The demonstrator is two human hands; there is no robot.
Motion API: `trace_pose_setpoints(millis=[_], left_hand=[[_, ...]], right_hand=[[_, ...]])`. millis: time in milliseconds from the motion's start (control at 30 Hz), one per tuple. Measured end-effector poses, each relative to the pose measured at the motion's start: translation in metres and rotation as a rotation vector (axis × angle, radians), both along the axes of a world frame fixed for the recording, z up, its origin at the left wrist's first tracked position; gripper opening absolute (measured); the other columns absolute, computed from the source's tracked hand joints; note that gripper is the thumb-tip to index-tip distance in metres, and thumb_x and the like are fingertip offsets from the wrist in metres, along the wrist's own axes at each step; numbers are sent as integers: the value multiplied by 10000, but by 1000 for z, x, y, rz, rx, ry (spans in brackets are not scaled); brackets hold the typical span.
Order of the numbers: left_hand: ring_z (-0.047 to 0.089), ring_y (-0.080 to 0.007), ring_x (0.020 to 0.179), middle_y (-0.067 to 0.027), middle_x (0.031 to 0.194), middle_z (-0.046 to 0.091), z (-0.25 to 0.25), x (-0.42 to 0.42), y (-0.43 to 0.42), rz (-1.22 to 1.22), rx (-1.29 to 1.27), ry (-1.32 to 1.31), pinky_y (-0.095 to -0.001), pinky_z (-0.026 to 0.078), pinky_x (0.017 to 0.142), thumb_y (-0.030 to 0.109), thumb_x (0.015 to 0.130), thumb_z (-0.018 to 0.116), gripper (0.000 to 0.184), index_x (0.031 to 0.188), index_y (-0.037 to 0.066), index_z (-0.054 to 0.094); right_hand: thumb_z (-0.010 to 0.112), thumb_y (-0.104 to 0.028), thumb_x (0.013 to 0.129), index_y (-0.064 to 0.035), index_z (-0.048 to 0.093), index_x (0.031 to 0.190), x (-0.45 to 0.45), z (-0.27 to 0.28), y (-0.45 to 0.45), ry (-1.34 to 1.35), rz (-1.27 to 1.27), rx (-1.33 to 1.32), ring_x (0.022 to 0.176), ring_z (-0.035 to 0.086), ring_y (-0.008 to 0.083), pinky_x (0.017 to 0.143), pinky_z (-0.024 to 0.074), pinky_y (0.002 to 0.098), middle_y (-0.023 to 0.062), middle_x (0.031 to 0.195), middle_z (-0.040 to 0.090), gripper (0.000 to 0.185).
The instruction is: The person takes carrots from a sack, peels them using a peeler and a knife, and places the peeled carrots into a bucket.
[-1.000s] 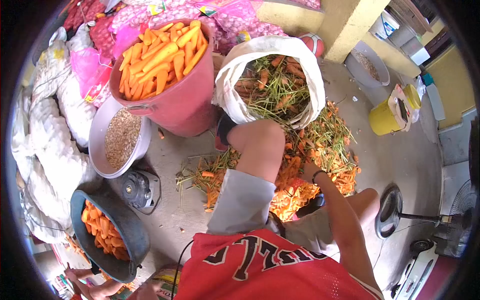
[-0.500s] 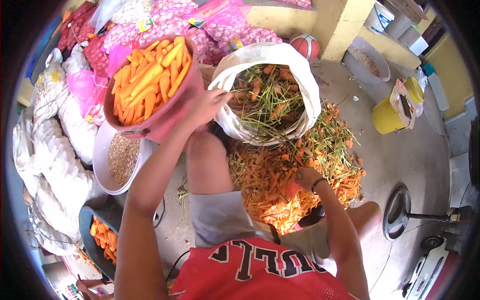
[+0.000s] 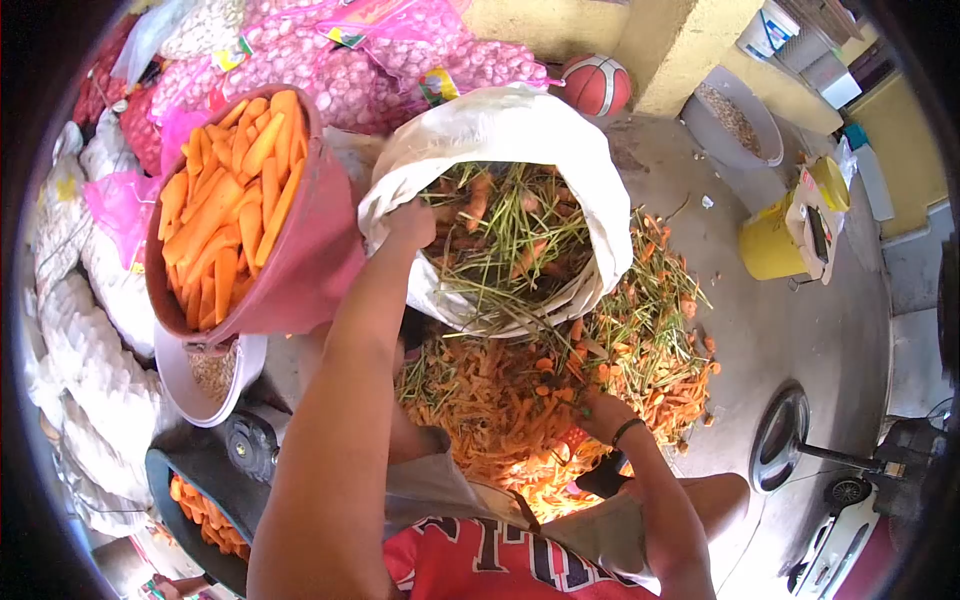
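Observation:
My left hand (image 3: 412, 224) is closed on the left rim of a white sack (image 3: 500, 125). Carrots with long green stalks (image 3: 530, 225) fill the sack's mouth, which tilts toward me. Low over a heap of orange peelings (image 3: 500, 400) is my right hand (image 3: 606, 418), a dark band around its wrist. Its fingers are curled, and what they hold is too small to make out. To the left, a red bucket (image 3: 330, 240) leans over, full of peeled carrots (image 3: 235, 200). Cut stalks and carrot tops (image 3: 660, 320) lie scattered along the heap's right side.
Pink net bags of bulbs (image 3: 310, 65) and a basketball (image 3: 596, 85) line the back. White sacks (image 3: 90, 330) are stacked at left, near a pale tub (image 3: 190, 400) and a dark container of carrots (image 3: 165, 500). At right are a yellow bucket (image 3: 770, 245) and a round-based stand (image 3: 780, 435).
My left hand has closed on the sack's rim, and the sack's mouth has come left and nearer to me. The red bucket appears farther left as the view shifts. My right hand stays low.

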State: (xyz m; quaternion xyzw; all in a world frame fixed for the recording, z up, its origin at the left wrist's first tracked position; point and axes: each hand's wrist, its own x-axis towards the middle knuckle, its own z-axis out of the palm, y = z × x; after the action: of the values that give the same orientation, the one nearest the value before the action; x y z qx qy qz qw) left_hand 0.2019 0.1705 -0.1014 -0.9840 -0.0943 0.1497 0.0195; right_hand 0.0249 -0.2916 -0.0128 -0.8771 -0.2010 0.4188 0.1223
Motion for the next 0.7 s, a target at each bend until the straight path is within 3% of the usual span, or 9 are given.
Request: trace_pose_setpoints(millis=[67,167,300,333,500,567,633,700], left_hand=[[581,-310,1181,-166,1250,605,-8,12,8,-52,25,113,-436,502,942,195,866,550,320,1114,40,678],[582,-322,1179,-159,1249,607,-6,19,-1,58,53,7,-441,507,937,218,859,559,340,1115,24,672],[592,-279,1174,-165,1228,626,26,27,-10,59,54,240,-395,495,952,245,806,595,401,1119,3,662],[606,-261,1157,-163,1213,636,48,24,-19,61,32,306,-381,483,966,275,801,592,427,1125,5,660],[630,-288,1106,-144,1166,663,45,18,-30,84,-34,250,-398,490,950,336,838,570,376,1065,68,703],[626,-301,1108,-162,1169,658,74,10,-44,10,-92,305,-401,485,954,357,840,571,375,1045,77,713],[639,-354,1040,-196,1135,660,122,-6,-75,112,-103,333,-442,499,893,407,790,540,446,1014,65,718],[652,-355,1005,-193,1094,678,136,-24,-91,56,-89,248,-446,498,871,405,771,526,458,1010,66,719]], right_hand=[[670,-352,837,-55,606,1113,7,3,-4,-44,-43,24,952,632,383,826,502,448,206,999,667,410],[629,-368,870,-60,564,1171,16,-8,-11,-14,-14,54,983,627,381,852,503,465,201,1000,663,436],[611,-369,889,-55,568,1140,21,17,3,-7,24,-5,959,628,387,825,505,466,209,989,660,405],[626,-353,874,-59,581,1123,18,15,3,-12,8,16,952,631,384,818,505,465,208,988,662,388],[649,-323,850,-71,595,1096,7,7,-4,-89,19,122,930,635,388,801,504,471,207,964,663,357],[644,-324,855,-64,588,1097,4,4,-6,-104,38,106,936,632,390,803,500,474,204,964,661,360],[642,-327,859,-58,584,1102,3,9,-1,-98,62,79,950,628,390,811,498,473,204,977,659,367],[642,-332,862,-52,584,1108,5,21,3,-76,81,26,973,623,388,822,497,470,206,1002,656,377]])
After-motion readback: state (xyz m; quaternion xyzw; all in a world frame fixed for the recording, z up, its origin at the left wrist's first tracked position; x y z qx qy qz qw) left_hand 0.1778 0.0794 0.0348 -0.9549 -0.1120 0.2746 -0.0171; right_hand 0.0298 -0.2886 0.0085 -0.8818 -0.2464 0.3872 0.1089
